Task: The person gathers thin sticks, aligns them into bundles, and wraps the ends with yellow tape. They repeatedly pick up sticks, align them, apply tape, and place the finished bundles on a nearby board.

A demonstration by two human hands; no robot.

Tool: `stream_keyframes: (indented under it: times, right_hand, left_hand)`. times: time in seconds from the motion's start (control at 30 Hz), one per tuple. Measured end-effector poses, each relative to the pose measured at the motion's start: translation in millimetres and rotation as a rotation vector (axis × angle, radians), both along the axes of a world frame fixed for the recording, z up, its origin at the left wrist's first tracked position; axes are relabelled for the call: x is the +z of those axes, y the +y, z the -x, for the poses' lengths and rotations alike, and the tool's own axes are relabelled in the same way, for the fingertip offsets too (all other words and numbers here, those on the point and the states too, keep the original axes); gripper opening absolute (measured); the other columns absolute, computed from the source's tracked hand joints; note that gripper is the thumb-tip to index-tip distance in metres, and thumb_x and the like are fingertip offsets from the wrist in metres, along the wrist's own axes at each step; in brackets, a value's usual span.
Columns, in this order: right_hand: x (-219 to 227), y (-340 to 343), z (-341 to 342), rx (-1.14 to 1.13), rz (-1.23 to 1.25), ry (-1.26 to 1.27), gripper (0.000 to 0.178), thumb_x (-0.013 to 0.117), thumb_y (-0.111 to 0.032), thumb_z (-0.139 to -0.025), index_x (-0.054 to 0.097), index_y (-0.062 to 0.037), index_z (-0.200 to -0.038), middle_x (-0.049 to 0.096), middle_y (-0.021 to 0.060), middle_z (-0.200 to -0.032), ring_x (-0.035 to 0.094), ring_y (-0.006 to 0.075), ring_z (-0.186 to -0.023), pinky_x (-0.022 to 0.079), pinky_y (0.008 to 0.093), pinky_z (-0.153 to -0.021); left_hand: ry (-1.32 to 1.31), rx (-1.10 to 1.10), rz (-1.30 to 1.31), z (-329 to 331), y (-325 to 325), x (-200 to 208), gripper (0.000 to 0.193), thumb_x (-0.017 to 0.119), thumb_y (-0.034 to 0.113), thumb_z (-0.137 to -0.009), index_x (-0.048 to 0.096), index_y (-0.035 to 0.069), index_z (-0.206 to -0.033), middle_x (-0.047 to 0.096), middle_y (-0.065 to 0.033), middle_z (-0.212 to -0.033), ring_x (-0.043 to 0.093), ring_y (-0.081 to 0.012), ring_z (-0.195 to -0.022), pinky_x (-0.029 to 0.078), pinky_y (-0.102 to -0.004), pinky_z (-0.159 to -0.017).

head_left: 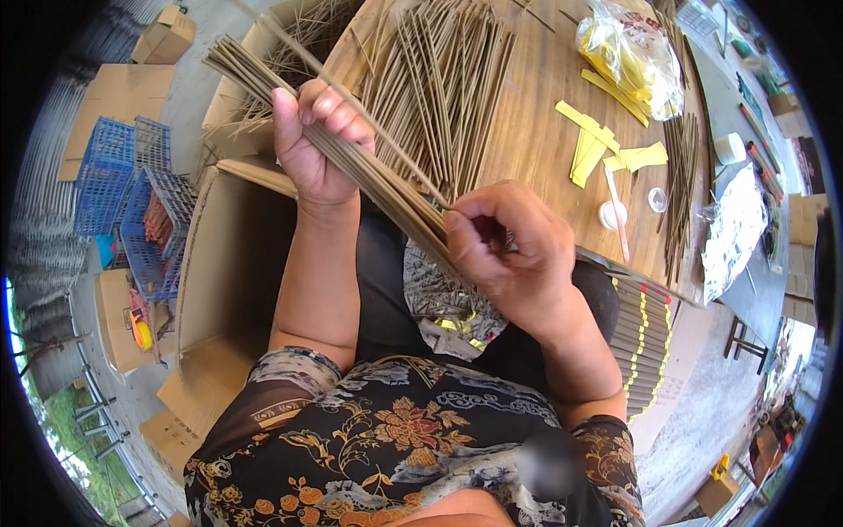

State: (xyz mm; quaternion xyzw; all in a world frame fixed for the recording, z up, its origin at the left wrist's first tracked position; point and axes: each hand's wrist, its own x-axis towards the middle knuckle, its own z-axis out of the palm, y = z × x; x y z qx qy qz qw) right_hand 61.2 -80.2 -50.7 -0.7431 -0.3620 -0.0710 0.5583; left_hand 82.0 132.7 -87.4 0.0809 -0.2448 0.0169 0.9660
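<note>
My left hand (323, 149) is wrapped round a bundle of thin brown incense sticks (386, 186), which slants from upper left down toward my right hand. With thumb and forefinger, my right hand (518, 250) pinches the end of a single incense stick (399, 154) lying apart along the bundle's upper side. The bundle's lower end passes by my right fingers and is partly hidden there. Beyond my hands, a loose pile of incense sticks (448, 83) lies on the wooden table (536, 83).
Yellow paper strips (587, 145), a clear plastic bag (628, 53) and a small white pot (612, 214) lie on the table's right side. An open cardboard box (233, 255) stands at my left. Below the table's edge are bundles with yellow bands (645, 342). Blue crates (105, 171) stand far left.
</note>
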Motion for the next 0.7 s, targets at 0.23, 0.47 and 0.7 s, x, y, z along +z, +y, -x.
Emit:
stream_keyframes:
  times: [0.23,0.47,0.7]
  right_hand:
    - [-8,2,-7,-0.03,-0.018,-0.016,0.012,0.064,-0.002,-0.07,0.056,-0.0049,-0.078,0.056,0.0075,-0.067,0.056,0.0226,-0.058,0.045,0.0303,-0.051]
    - [-13,-8,-18,-0.085,-0.312,0.414,0.013,0.061,-0.011,-0.081,0.057,0.0007,-0.083,0.057,-0.0006,-0.066,0.052,0.0033,-0.06,0.043,0.0176,-0.055]
    - [-18,-11,-14,-0.048,-0.273,0.46,0.011,0.059,-0.01,-0.082,0.057,0.0003,-0.083,0.056,-0.001,-0.065,0.051,0.0033,-0.06,0.043,0.0174,-0.055]
  left_hand:
    - [0.005,0.01,-0.018,-2,3,-6,0.033,0.05,0.03,-0.087,0.044,0.001,-0.073,0.052,-0.0204,-0.105,0.049,-0.0323,-0.106,0.042,-0.0432,-0.092]
    - [-0.088,0.17,-0.842,9,-4,10,0.034,0.052,0.031,-0.086,0.051,-0.001,-0.075,0.059,-0.0269,-0.085,0.062,-0.032,-0.078,0.053,-0.0404,-0.069]
    - [-0.16,0.102,-0.399,4,12,5,0.032,0.045,0.031,-0.089,0.043,0.004,-0.073,0.055,-0.0281,-0.101,0.056,-0.0396,-0.094,0.049,-0.0485,-0.08]
